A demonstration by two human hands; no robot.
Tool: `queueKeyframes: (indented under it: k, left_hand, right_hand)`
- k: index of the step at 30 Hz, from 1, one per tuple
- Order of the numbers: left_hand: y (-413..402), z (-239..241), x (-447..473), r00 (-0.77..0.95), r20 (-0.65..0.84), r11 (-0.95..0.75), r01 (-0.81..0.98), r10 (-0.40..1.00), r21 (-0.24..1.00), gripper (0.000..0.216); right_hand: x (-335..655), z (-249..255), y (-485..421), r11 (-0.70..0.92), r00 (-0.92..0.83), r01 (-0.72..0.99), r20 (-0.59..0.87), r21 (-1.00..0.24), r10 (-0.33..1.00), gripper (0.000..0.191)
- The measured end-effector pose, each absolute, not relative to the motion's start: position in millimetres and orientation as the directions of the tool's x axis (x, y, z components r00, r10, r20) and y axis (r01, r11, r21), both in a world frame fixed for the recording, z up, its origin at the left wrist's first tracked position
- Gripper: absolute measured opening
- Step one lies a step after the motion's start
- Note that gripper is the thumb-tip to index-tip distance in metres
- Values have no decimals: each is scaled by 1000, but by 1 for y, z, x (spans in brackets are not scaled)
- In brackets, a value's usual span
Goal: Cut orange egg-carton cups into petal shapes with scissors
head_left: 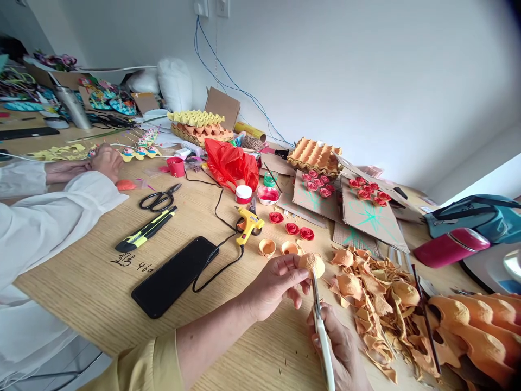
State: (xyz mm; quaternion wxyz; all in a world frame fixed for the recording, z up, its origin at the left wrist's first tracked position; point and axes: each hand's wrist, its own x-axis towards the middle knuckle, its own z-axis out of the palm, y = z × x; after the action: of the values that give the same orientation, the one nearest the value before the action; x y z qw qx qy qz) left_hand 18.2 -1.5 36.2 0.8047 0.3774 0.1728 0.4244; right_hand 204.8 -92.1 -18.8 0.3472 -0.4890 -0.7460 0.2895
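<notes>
My left hand (273, 285) pinches a small orange egg-carton cup (312, 264) above the wooden table (93, 282). My right hand (342, 347) grips white-handled scissors (323, 331), whose blades point up and touch the cup's lower edge. Just right of the cup lies a heap of orange carton scraps (374, 293). Two trimmed cups (267, 247) and three red paper roses (291, 228) rest just beyond my hands.
Another person in white sleeves (49, 217) sits at the left, hands (106, 160) on the table. A black phone (175, 276), yellow glue gun (249, 222), utility knife (146, 231), black scissors (159, 198), red bag (231, 163), egg trays (313, 155), rose-covered cardboard (366, 209) and a pink bottle (451, 247) lie around.
</notes>
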Motion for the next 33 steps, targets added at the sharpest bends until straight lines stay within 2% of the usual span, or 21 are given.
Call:
queueKeyframes:
  k: [4,11,20,28,33]
  left_hand:
    - [-4,38,19,574,17,375,-556,818,742,41]
    - [-8,42,27,484,-4,300,-537,875,789,46]
    - [-13,46,27,442,-11,261,-509,897,820,45]
    - [-9,42,23,509,66,259,-541,859,801,39]
    - [-5,39,20,488,109,220,-568,866,793,34]
  right_hand:
    - [204,-22,-94,320,-255,519,214,-793,943,25]
    - [199,-20,-95,285,-239,531,182,-798,954,30]
    - [200,-22,-94,326,-261,548,213,-771,942,34]
    - [202,-19,-91,341,-258,515,237,-786,937,31]
    - [208,-13,-90,322,-288,513,193,-796,938,28]
